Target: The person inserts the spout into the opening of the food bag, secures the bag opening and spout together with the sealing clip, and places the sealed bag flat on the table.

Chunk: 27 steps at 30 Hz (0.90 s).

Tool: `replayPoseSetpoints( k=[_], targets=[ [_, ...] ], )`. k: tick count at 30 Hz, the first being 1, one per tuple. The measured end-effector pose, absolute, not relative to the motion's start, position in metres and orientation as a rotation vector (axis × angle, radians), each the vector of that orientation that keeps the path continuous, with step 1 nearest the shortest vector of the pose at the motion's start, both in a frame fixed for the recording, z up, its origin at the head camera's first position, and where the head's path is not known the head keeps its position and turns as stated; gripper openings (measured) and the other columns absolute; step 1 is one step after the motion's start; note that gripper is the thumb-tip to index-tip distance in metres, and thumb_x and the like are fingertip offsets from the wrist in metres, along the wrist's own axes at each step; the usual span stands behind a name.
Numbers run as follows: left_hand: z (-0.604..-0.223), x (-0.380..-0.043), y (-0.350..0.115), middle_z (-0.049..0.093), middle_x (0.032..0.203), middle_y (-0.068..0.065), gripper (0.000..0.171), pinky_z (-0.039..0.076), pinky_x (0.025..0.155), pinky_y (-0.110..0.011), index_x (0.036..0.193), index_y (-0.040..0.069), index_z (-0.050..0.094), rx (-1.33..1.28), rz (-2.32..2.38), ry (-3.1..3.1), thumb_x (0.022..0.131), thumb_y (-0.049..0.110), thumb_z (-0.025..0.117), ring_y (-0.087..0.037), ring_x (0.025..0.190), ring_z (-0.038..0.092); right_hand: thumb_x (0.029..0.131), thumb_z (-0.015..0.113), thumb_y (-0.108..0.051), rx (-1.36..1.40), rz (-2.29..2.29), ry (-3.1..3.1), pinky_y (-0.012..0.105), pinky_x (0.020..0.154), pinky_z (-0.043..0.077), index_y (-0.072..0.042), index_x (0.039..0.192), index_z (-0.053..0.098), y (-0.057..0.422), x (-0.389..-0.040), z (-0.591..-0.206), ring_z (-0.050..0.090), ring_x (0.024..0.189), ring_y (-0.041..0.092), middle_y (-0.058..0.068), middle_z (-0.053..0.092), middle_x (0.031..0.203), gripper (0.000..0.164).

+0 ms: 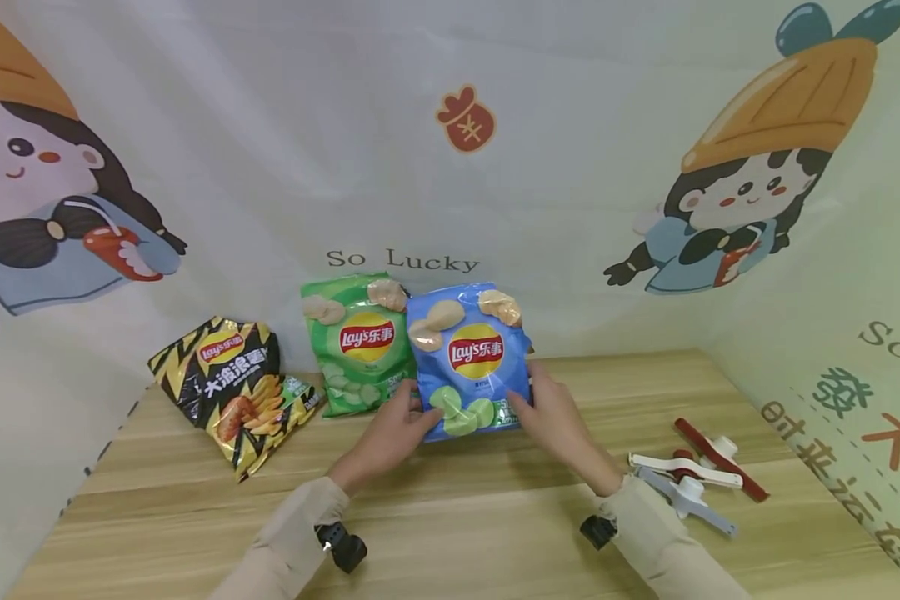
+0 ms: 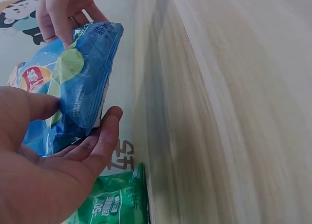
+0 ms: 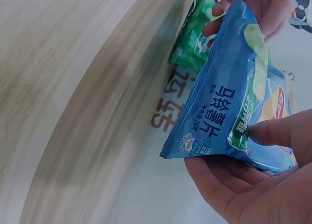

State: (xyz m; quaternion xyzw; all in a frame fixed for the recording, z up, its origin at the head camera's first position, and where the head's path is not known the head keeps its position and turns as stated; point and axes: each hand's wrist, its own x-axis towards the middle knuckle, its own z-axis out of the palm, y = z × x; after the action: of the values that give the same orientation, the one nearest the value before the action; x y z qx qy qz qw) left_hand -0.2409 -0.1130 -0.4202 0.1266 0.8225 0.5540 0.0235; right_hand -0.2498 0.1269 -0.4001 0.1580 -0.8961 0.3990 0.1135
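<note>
Backdrop (image 1: 570,100): printed cloth on the far side and down the right. Cloth isn't much of a backstop, so anything leaning on it could slide if it gives.
Table (image 1: 450,508): wood-grain top, looks pretty smooth, so we could see a bag's bottom edge skating toward the near side.
Blue bag (image 1: 471,367): middle of the scene, far part of the table, roughly upright, logo facing us. It overlaps its neighbour's right edge from our angle; we can't tell if they touch.
Green bag (image 1: 357,346): just left of the blue one, upright at the backdrop. A sideways bump could topple it.
Black bag (image 1: 236,387): farther left, tilted, a bottom corner pointing near. That lean looks sloppy to us; a nudge might make it slump.
Left hand (image 1: 390,433): pinching the blue one's lower left, thumb in front, fingers tucked behind.
Right hand (image 1: 558,421): same pinch, lower right. Both grips sit low, so we'd worry about the top flopping, or crushed chips if anyone squeezes harder.
Clips (image 1: 708,475): red, white and grey, heaped on the right. The right sleeve (image 1: 660,542) is just beside them, so a wide elbow could scatter them.
</note>
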Motion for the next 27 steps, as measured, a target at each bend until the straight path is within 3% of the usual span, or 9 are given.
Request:
replayPoseSetpoints(
  k=[6,11,16,21,27],
  targets=[
    [-0.420,-0.222,-0.125,0.065,0.120,-0.021,0.047,0.055,0.088,-0.035,0.137,-0.005,0.038,0.445,1.755,2.524,0.101,0.015,0.060,-0.029,0.107,0.067,0.097,0.061,-0.010,0.511,1.217,-2.617,0.029,0.055,0.053,0.005,0.117,0.051,0.122,-0.237,-0.395,0.064,0.070,0.020,0.015,0.068,0.088,0.027],
    [-0.419,-0.200,-0.135,0.068,0.116,-0.016,0.046,0.055,0.085,-0.029,0.136,-0.003,0.040,0.467,1.715,2.518,0.101,0.021,0.059,-0.024,0.104,0.068,0.100,0.058,-0.012,0.586,1.253,-2.656,0.025,0.045,0.045,-0.001,0.110,0.054,0.123,-0.219,-0.391,0.054,0.055,0.012,0.002,0.060,0.070,0.015],
    [-0.416,-0.186,-0.140,0.069,0.116,-0.014,0.048,0.055,0.085,-0.027,0.138,0.003,0.041,0.490,1.684,2.515,0.100,0.026,0.062,-0.021,0.103,0.068,0.101,0.059,-0.013,0.640,1.263,-2.684,0.025,0.047,0.045,-0.002,0.114,0.054,0.125,-0.206,-0.390,0.055,0.059,0.010,0.000,0.061,0.074,0.019],
    [-0.415,-0.173,-0.144,0.072,0.105,-0.009,0.060,0.055,0.075,-0.027,0.144,0.003,0.035,0.524,1.624,2.556,0.099,0.029,0.064,-0.015,0.089,0.067,0.099,0.062,-0.012,0.706,1.296,-2.689,0.026,0.053,0.052,0.001,0.121,0.055,0.127,-0.196,-0.393,0.060,0.069,0.011,0.003,0.066,0.086,0.027],
    [-0.422,-0.152,-0.153,0.072,0.103,-0.007,0.059,0.054,0.072,-0.025,0.142,0.001,0.036,0.468,1.584,2.518,0.099,0.031,0.063,-0.013,0.086,0.066,0.098,0.064,-0.015,0.826,1.330,-2.729,0.024,0.059,0.055,0.001,0.113,0.057,0.128,-0.184,-0.400,0.065,0.072,0.008,0.004,0.070,0.087,0.023]
  ],
)
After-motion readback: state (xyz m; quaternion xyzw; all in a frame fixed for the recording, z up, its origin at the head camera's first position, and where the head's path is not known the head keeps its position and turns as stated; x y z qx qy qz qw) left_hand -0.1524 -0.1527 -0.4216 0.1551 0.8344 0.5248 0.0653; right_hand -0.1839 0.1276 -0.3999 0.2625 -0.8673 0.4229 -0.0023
